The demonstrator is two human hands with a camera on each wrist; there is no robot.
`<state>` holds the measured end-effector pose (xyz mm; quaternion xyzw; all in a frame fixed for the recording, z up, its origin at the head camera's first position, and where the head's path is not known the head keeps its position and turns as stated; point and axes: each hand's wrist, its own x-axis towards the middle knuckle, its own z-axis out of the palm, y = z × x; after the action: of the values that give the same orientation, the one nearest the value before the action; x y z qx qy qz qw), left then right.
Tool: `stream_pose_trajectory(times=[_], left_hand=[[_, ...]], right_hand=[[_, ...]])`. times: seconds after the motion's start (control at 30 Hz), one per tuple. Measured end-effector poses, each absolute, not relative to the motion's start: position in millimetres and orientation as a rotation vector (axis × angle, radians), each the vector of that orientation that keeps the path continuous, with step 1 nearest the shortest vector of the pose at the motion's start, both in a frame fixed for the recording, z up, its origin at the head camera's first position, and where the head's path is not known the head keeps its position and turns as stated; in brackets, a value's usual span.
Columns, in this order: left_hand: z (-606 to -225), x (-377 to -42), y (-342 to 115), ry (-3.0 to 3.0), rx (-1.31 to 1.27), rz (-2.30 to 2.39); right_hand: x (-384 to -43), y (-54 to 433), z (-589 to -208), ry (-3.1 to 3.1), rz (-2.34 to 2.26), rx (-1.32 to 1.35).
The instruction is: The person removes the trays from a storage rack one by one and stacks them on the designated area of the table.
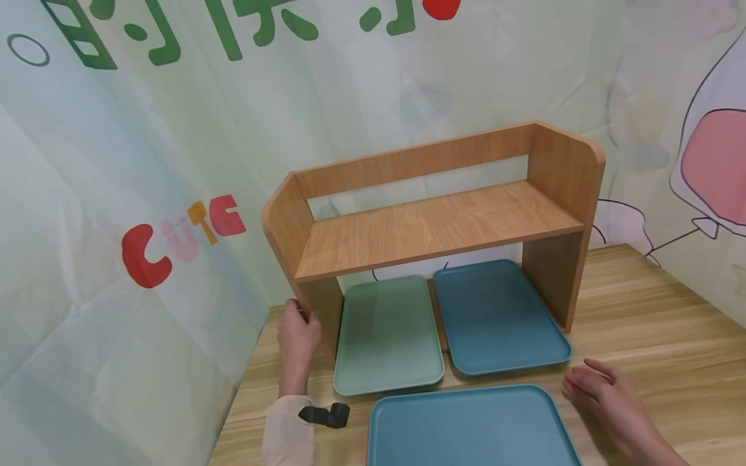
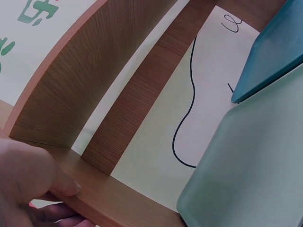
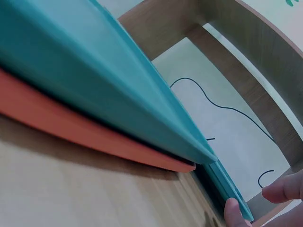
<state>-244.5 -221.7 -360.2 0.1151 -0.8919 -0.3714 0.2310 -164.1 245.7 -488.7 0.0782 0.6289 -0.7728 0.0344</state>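
A small wooden desk shelf [image 1: 443, 220] stands against the back wall. My left hand [image 1: 298, 333] grips the front edge of its left side panel. In the left wrist view the thumb of that hand [image 2: 28, 175] lies on the panel's inner face, with fingers curled round the outside. Beneath the shelf board, a light green tray [image 1: 389, 336] lies on the left and a blue tray [image 1: 501, 317] on the right, both jutting out in front. My right hand [image 1: 612, 395] hovers by the blue tray's front right corner, holding nothing, its fingers loosely bent.
Another blue tray [image 1: 466, 427] lies nearest me, stacked on an orange-red tray [image 3: 90, 130] that shows in the right wrist view. Wood-grain tabletop [image 1: 670, 310] extends to the right. A printed cloth [image 1: 204, 129] hangs behind and at the sides.
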Motion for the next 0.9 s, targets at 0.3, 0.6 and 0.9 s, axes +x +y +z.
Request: stream_pose_trajectory(times=[0.3, 0.6, 0.9], left_hand=[[-360.8, -244.6, -221.9, -2.461, 0.321, -1.028], [-360.6, -245.6, -221.5, -2.467, 0.327, -1.026], [-361.6, -246.0, -222.4, -2.460, 0.328, -1.020]], right_hand=[[-176.7, 243.9, -483.5, 1.863, -2.418, 0.179], [-188.9, 240.9, -479.0, 1.853, -2.373, 0.239], [-198.7, 236.8, -480.6, 1.898, -2.357, 0.249]])
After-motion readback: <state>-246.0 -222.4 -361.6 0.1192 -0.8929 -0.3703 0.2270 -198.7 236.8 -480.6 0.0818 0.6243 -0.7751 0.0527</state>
